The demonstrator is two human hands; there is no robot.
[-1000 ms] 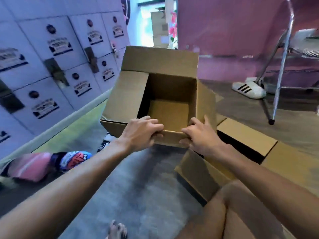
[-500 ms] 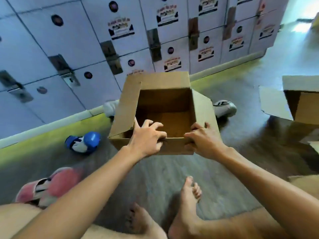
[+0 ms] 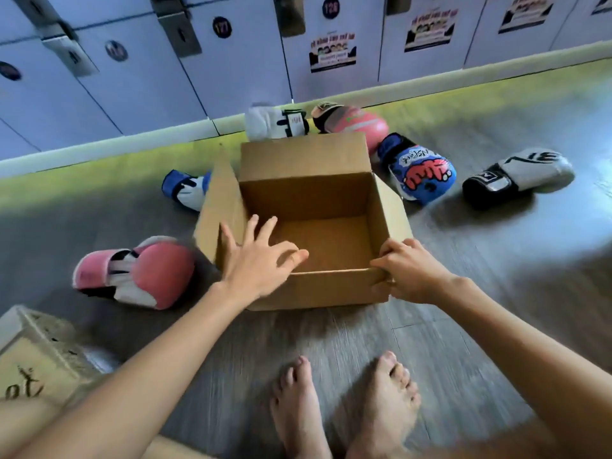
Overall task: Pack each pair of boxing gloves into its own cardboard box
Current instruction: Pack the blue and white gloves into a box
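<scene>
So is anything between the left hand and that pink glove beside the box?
Nothing visible. The left hand is spread open over the box rim; the pink glove lies on the floor just left of it, uncovered.

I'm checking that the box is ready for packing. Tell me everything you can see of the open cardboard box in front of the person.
The cardboard box is plain brown corrugated card, unprinted, standing upright on the grey floor with its top open and nothing inside. Its far flap stands up; the left and right flaps lean outward. The right hand grips the near rim at its right corner. The left hand, fingers spread, reaches over the near left corner.
</scene>
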